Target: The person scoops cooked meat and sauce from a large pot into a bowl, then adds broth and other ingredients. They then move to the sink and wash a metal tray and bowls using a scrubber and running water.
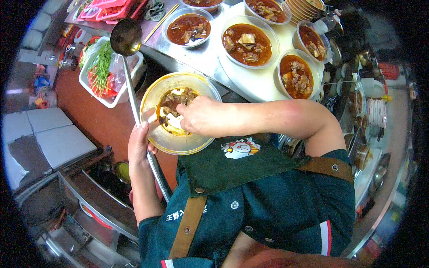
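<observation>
My left hand (140, 142) grips the rim of a clear plastic bowl (152, 132) together with the long metal handle of a ladle (126, 42), whose round head is raised above the bowl. Inside the bowl lie chunks of cooked meat (174, 102) in a little reddish oil. My right hand (199, 115) reaches into the bowl from the right, its curled fingers at the meat; its fingertips are partly hidden, so I cannot tell whether they hold a piece. Beyond the bowl, several plastic bowls of meat in red broth (248, 45) stand on the worktop.
A white basket (110, 102) with green herbs stands at the left, pink baskets (112, 10) behind it. Wooden chopsticks (162, 22) lie on the metal worktop (187, 60). Stacked containers (303, 11) stand at the back right, and white boxes (63, 144) at the left.
</observation>
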A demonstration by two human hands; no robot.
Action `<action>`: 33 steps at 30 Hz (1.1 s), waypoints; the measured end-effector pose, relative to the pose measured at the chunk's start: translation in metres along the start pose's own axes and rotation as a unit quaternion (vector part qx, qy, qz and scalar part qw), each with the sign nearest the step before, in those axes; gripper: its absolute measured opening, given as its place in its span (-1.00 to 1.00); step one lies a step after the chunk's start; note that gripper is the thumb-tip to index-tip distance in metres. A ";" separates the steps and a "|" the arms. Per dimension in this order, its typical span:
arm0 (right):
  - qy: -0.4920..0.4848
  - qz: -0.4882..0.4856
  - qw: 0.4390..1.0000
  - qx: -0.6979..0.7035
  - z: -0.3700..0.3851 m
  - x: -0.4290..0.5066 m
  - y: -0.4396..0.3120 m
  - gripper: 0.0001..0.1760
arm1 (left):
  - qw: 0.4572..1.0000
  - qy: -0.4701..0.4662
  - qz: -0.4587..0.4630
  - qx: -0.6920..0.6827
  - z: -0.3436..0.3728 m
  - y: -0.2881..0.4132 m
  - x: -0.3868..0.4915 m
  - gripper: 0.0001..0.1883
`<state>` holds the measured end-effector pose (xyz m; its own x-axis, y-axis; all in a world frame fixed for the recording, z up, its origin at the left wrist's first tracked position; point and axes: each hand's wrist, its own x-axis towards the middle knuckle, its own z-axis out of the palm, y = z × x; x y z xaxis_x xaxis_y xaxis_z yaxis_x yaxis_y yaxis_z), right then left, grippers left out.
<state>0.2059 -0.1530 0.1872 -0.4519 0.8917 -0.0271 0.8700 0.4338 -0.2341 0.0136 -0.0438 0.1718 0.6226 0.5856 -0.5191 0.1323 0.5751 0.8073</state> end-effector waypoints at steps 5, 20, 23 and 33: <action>0.034 -0.023 0.999 0.020 0.002 -0.001 0.004 -0.84 | 1.000 -0.026 -0.002 -0.009 -0.001 0.000 0.004 -0.44; -0.100 -0.041 0.994 -0.004 0.007 0.007 0.016 -0.84 | 1.000 -0.014 -0.012 0.006 0.007 0.009 0.009 -0.43; -0.097 -0.040 0.995 0.006 0.001 0.008 0.019 -0.84 | 1.000 -0.016 -0.012 0.000 0.007 0.010 0.010 -0.43; -0.027 0.016 0.979 0.201 -0.053 0.012 0.045 -0.88 | 0.999 -0.006 -0.019 -0.028 0.006 0.018 0.021 -0.51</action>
<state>0.2505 -0.1161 0.2275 -0.4455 0.8908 -0.0895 0.7407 0.3105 -0.5957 0.0337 -0.0247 0.1769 0.6265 0.5566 -0.5456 0.1135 0.6275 0.7703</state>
